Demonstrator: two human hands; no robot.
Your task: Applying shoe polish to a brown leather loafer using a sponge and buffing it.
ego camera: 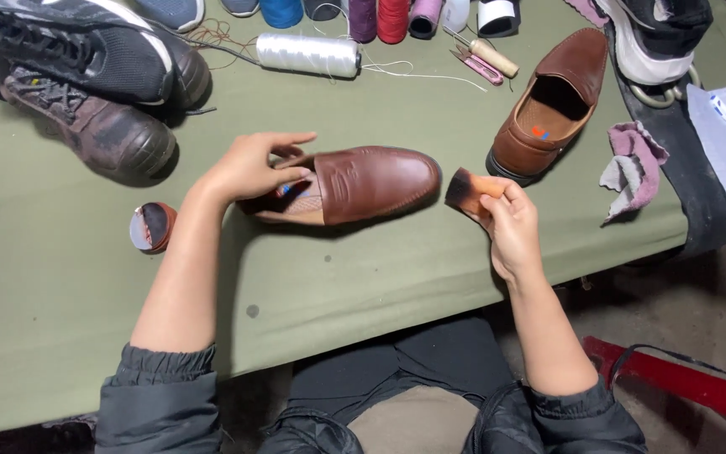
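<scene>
Fingers [283, 151] of my left hand [245, 168] grip the heel of one brown loafer [376, 181] lying on the table [69, 294] to steady it, right hand [510, 223] clenched on one polish brush [466, 192] just beside its toe, second loafer [552, 105] apart, one polish tin [153, 227] nearby.

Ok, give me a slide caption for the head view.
Left hand steadies a brown loafer on the green table; right hand holds a brush beside its toe.
</scene>
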